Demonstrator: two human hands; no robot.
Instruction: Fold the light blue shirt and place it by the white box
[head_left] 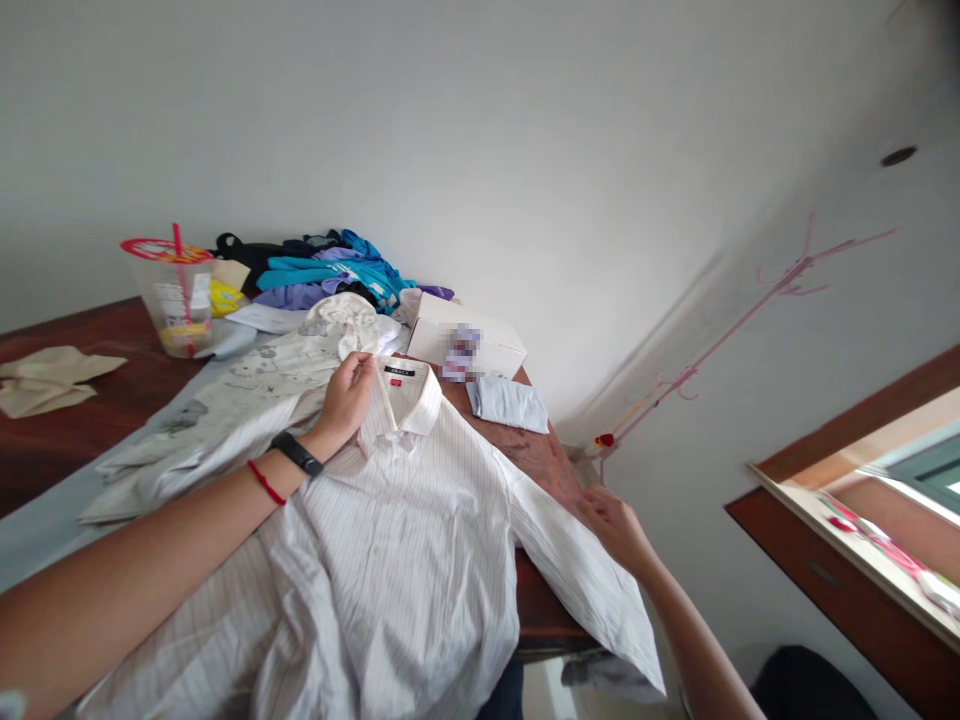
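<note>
A white button-up shirt with thin stripes point(420, 500) lies front up across the table, its collar toward the wall and a dark label inside the neck. My left hand point(349, 400), with a black band and a red string at the wrist, pinches the shirt beside the collar. The sleeve on the right point(577, 560) stretches out over the table's edge and hangs down. Just above that sleeve is my right hand point(619, 530), slightly blurred, its fingers loosely bent with nothing visible in them. Under the shirt's left side lies a pale patterned garment point(247, 375).
A plastic cup with a red straw point(176, 305) stands at the left on the brown table point(150, 400), near a beige cloth point(52, 380). Behind are piled clothes point(330, 270), a white box point(487, 345) and a folded grey cloth point(510, 402). A pink coat stand point(697, 365) rises at the right.
</note>
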